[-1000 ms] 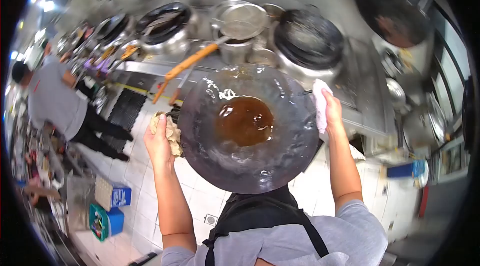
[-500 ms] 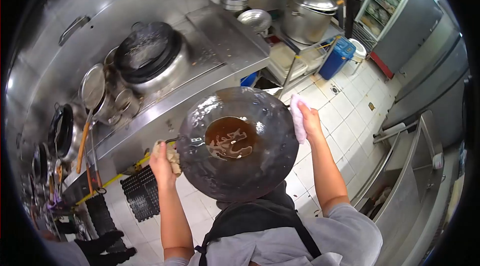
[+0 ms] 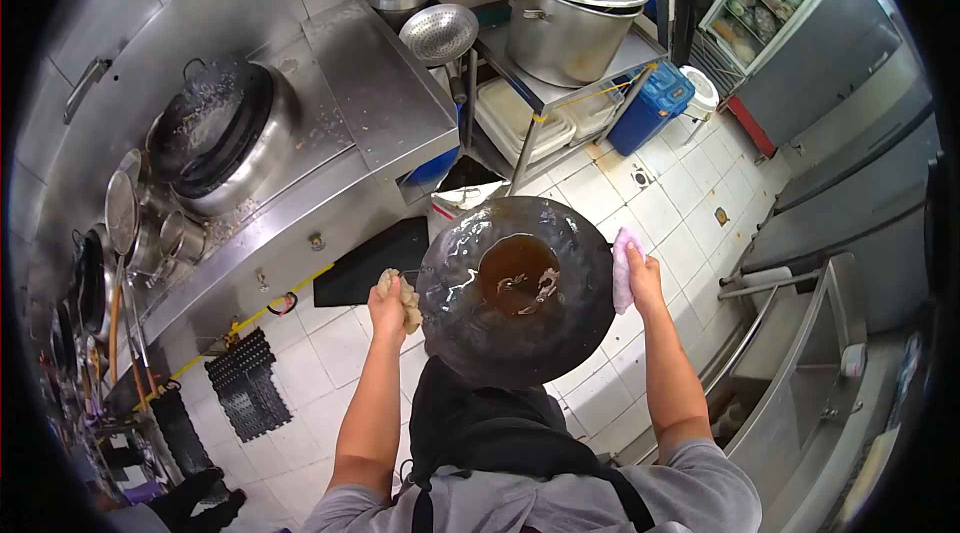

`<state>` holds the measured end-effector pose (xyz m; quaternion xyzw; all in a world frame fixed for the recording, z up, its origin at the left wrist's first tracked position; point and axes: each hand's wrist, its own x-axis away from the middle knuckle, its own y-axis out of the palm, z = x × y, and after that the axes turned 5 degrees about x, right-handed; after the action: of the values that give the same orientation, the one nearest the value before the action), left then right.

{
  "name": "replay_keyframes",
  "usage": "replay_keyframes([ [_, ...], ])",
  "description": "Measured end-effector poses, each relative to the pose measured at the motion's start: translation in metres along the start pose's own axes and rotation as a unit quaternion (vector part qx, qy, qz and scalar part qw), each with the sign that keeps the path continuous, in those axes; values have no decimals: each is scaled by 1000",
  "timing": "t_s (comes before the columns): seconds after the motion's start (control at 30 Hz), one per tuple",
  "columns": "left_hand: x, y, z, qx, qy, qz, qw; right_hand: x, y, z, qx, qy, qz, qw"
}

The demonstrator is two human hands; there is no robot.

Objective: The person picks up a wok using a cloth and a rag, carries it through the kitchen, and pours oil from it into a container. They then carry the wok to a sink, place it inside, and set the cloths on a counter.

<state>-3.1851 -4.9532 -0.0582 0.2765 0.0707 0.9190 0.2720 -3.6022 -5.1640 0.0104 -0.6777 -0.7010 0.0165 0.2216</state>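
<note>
A large dark wok (image 3: 515, 348) is held out in front of my body, roughly level, with brown liquid (image 3: 518, 273) pooled in its bottom. At its left side my left hand (image 3: 388, 310) is closed round a beige cloth (image 3: 410, 303), gripping the wok's handle through it. On the opposite side, my right hand (image 3: 643, 278) is closed on a pinkish-white cloth (image 3: 623, 273) against the wok's rim. Both hands are at about the same height.
Left is a steel stove counter (image 3: 385, 123) with nested woks (image 3: 215, 128) and ladles. A lidded stockpot (image 3: 575, 18) stands on a steel table beyond, a blue container (image 3: 648, 111) beside it. A steel sink unit (image 3: 800, 383) is right. Another person's dark-gloved hand (image 3: 205, 503) shows lower left.
The view has shifted, with the stove now farther left. The wok, still in both hands, looks smaller and sits farther right and slightly lower in the frame.
</note>
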Motion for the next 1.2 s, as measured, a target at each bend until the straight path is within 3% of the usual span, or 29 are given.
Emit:
replay_keyframes([
  [0.27, -88, 50, -34, 41, -45, -2, 998, -139, 41, 47, 93, 77, -47, 992],
  [0.43, -158, 50, -75, 1, -55, 65, 996, -211, 82, 76, 101, 131, -97, 981],
  [0.5, -183, 44, -97, 54, -53, 19, 997, -244, 97, 92, 121, 166, -113, 972],
  [0.83, -291, 73, -156, 103, -57, 91, 989, -396, 189, 157, 140, 204, -168, 954],
  [1.2, -351, 92, -176, 109, -90, 122, 982, -488, 235, 184, 235, 229, -166, 930],
])
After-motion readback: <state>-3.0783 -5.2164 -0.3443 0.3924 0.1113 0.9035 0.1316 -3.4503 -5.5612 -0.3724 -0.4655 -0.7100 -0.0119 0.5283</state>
